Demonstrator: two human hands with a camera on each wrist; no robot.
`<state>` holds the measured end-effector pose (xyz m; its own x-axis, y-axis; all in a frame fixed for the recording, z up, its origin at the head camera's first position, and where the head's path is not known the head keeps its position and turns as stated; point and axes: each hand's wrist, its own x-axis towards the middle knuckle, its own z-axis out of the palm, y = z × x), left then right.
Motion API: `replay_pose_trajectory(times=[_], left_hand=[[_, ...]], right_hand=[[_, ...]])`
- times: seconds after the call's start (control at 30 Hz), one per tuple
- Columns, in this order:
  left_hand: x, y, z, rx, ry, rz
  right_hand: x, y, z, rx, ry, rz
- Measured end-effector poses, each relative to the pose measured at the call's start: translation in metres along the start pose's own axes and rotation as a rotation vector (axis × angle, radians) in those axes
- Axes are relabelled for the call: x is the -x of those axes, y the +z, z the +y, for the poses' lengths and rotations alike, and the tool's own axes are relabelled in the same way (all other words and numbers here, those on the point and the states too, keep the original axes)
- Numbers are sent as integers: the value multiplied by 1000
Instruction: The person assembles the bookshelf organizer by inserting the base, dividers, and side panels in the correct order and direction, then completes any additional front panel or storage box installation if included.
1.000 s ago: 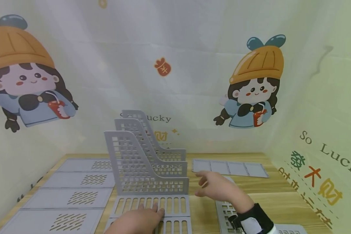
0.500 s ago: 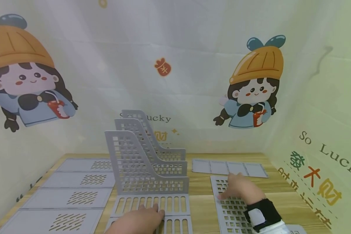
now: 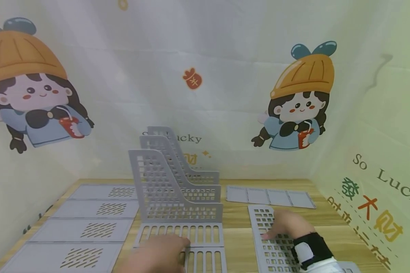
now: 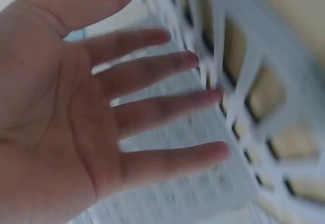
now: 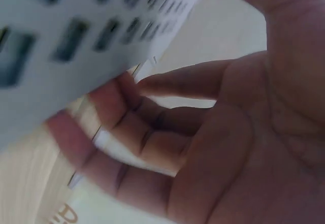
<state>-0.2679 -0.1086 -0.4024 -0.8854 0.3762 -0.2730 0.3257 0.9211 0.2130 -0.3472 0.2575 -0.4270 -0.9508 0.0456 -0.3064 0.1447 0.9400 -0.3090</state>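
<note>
A grey slotted base panel lies flat at the front middle, with several upright perforated grey divider panels standing behind one another on it. My left hand is over the left part of the base, blurred in the head view. In the left wrist view its fingers are spread and straight beside the grid. To the right, my right hand holds the far right edge of a loose perforated grey panel. Its thumb lies on top; in the right wrist view its curled fingers reach the underside.
Several flat grey panels with slanted slots lie in a column at the left. A row of small joined grey panels lies at the back right. Another grey piece shows at the lower right edge. Printed cloth hangs around the wooden table.
My right hand has moved right from beside the upright panels onto the loose perforated panel and taken hold of it. My left hand has shifted slightly left and towards me.
</note>
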Motion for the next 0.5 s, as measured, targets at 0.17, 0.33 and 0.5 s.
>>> replay_pose_trajectory(times=[0.17,0.33,0.5], left_hand=[[-2,-25,-43,113,-151,237],[-7,-30,-104,303,-263,261],[-13,-23,-133,508,-269,188]], right_hand=[[-5,-6,11,-60,-34,39],[15,-28,1,-86,-95,110],[28,-45,-8,-260,-218,162]])
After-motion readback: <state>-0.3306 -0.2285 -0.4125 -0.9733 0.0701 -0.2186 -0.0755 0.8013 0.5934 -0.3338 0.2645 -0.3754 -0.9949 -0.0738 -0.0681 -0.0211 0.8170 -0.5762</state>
